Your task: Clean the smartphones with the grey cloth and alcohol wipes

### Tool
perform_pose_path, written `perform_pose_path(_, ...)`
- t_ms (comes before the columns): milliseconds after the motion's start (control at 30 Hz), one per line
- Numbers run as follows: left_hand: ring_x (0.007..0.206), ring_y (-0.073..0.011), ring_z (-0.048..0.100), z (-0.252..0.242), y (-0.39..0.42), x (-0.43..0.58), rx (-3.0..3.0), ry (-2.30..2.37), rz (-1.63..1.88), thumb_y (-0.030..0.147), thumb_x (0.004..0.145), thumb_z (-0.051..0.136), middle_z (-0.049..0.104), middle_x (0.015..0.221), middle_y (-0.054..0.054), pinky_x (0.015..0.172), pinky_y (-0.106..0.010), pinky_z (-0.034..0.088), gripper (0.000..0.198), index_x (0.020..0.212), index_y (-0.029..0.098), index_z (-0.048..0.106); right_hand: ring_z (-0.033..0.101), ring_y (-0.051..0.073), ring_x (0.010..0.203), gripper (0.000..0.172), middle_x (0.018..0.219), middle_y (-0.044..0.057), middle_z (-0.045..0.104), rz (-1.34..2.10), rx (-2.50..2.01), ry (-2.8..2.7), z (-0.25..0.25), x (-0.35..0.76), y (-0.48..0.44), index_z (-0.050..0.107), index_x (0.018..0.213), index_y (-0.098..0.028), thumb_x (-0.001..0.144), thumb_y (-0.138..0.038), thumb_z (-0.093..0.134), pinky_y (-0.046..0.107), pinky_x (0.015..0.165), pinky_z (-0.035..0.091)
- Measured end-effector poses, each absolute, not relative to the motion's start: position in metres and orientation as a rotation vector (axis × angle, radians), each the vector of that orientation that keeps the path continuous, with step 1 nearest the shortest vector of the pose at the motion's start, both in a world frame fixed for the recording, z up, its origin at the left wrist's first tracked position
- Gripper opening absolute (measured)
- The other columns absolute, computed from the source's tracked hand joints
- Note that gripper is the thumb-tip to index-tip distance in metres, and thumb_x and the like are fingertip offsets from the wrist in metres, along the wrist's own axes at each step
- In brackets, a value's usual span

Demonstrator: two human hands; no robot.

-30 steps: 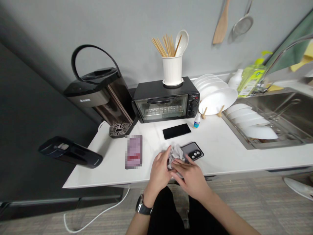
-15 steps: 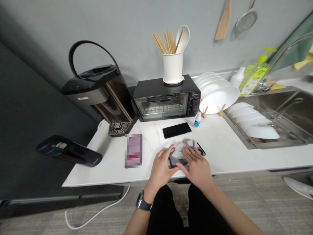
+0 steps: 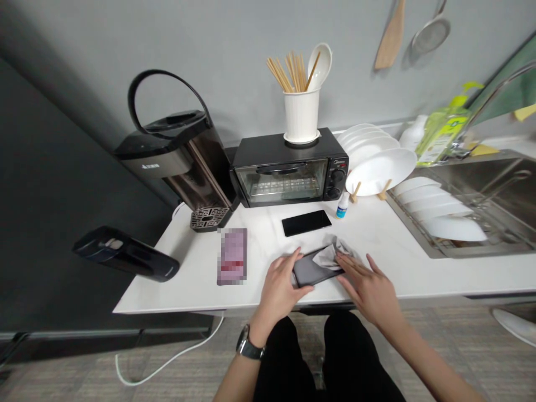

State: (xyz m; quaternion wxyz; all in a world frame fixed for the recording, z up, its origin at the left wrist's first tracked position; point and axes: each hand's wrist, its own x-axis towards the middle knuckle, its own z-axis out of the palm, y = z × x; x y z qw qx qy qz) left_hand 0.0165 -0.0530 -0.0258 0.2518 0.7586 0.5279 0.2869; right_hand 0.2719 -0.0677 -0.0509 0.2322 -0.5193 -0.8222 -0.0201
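Observation:
A dark grey phone case (image 3: 312, 269) lies flat on the white counter in front of me, its inner side apparently up. My left hand (image 3: 281, 282) grips its left end, thumb along the near edge and fingers at the far edge. Stretched fingers of my right hand (image 3: 371, 287) press a crumpled grey cloth (image 3: 330, 257) onto the case's right end, hiding that end. Beyond the case lies a black phone (image 3: 306, 223), screen up. A small white bottle with a blue label (image 3: 342, 205) stands to the phone's right.
A purple pouch-like item, blurred out (image 3: 233, 257), lies left, near a dark thermos (image 3: 125, 254) and a tall water dispenser (image 3: 184, 167). Behind are a toaster oven (image 3: 288, 173) with a utensil cup (image 3: 301, 114), racked plates (image 3: 379, 170) and, right, a sink (image 3: 435, 248) holding bowls.
My right hand has slid the cloth to the right across the case, baring its grey left and middle part. My left hand keeps its grip. The view has shifted slightly.

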Motion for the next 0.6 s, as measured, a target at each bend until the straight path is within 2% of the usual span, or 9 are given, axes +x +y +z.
perform_pose_path(133, 0.131, -0.0285, 0.054, -0.027, -0.051, 0.016, 2.085, 1.411, 0.783, 0.030, 0.078, 0.087, 0.063, 0.144, -0.004, 0.115, -0.049, 0.040, 0.098, 0.159, 0.033, 0.032, 0.061, 0.035, 0.132, 0.062, 0.142, 0.020, 0.064, -0.122, -1.441, -2.193, -0.055, 0.241, -0.057, 0.060, 0.141, -0.009, 0.101, -0.057, 0.054, 0.057, 0.116, 0.042)
perform_pose_path(233, 0.127, -0.0284, 0.056, -0.031, -0.050, 0.015, 2.112, 1.391, 0.778, 0.027, 0.083, 0.081, 0.063, 0.143, -0.007, 0.112, -0.047, 0.043, 0.092, 0.160, 0.029, 0.032, 0.063, 0.036, 0.129, 0.065, 0.137, 0.023, 0.067, -0.021, -1.362, -2.203, -0.051, 0.199, -0.060, 0.064, 0.134, -0.006, 0.098, -0.059, 0.057, 0.055, 0.117, 0.043)
perform_pose_path(333, 0.121, -0.0294, 0.058, -0.034, -0.050, 0.014, 2.138, 1.422, 0.731, 0.017, 0.080, 0.076, 0.064, 0.138, -0.010, 0.108, -0.046, 0.047, 0.092, 0.161, 0.025, 0.032, 0.065, 0.033, 0.127, 0.062, 0.133, 0.020, 0.070, 0.153, -1.238, -2.247, -0.044, 0.172, -0.073, 0.066, 0.130, -0.008, 0.097, -0.060, 0.059, 0.052, 0.119, 0.042)
perform_pose_path(400, 0.121, -0.0299, 0.057, -0.034, -0.051, 0.014, 2.137, 1.446, 0.710, 0.014, 0.079, 0.075, 0.064, 0.138, -0.009, 0.108, -0.047, 0.047, 0.094, 0.161, 0.025, 0.031, 0.066, 0.030, 0.126, 0.052, 0.132, 0.016, 0.072, 0.224, -1.215, -2.245, -0.041, 0.172, -0.083, 0.067, 0.130, -0.013, 0.100, -0.055, 0.058, 0.052, 0.120, 0.040)
perform_pose_path(500, 0.127, -0.0304, 0.055, -0.032, -0.054, 0.015, 2.113, 1.448, 0.735, 0.021, 0.079, 0.081, 0.062, 0.142, -0.008, 0.110, -0.048, 0.045, 0.098, 0.162, 0.029, 0.028, 0.066, 0.027, 0.127, 0.039, 0.133, 0.009, 0.072, 0.208, -1.252, -2.266, -0.042, 0.198, -0.092, 0.065, 0.134, -0.021, 0.105, -0.044, 0.052, 0.055, 0.123, 0.033)
perform_pose_path(600, 0.130, -0.0299, 0.054, -0.029, -0.056, 0.017, 2.088, 1.435, 0.773, 0.030, 0.077, 0.088, 0.062, 0.144, -0.005, 0.113, -0.049, 0.043, 0.104, 0.162, 0.032, 0.027, 0.064, 0.028, 0.131, 0.042, 0.139, 0.009, 0.068, 0.053, -1.336, -2.274, -0.046, 0.236, -0.090, 0.060, 0.141, -0.023, 0.106, -0.044, 0.050, 0.058, 0.124, 0.028)
